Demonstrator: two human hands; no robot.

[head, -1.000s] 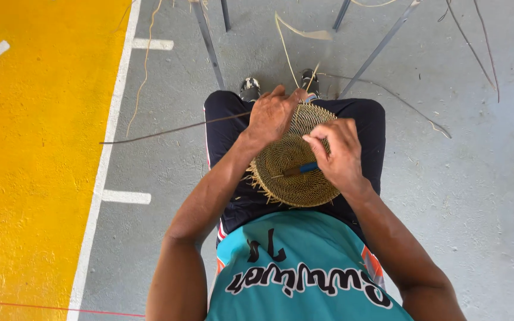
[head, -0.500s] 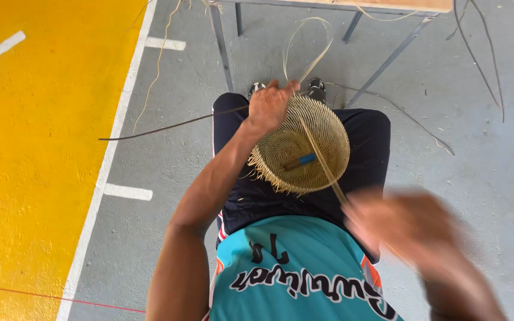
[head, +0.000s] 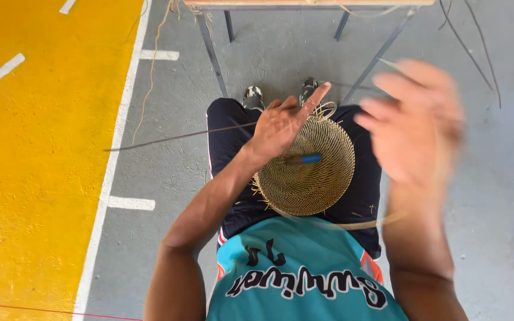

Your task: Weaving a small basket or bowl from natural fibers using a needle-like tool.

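Left hand [head: 281,126] grips the rim of the round woven basket [head: 307,169] resting on the person's lap. Right hand [head: 414,122] raised beside it, blurred; grip can't be told. Blue tool [head: 304,159] lies on the weave.

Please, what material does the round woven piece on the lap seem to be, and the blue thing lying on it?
Round woven piece: seemingly natural cane or straw, matt tan, with fine coiled strands and loose ends at its edge. Blue thing: probably smooth plastic, perhaps a tool handle; too small to be sure.

I see yellow painted floor [head: 37,178] with white lines at left, grey concrete floor [head: 495,196] right, metal-legged wooden table [head: 304,3] along the top.
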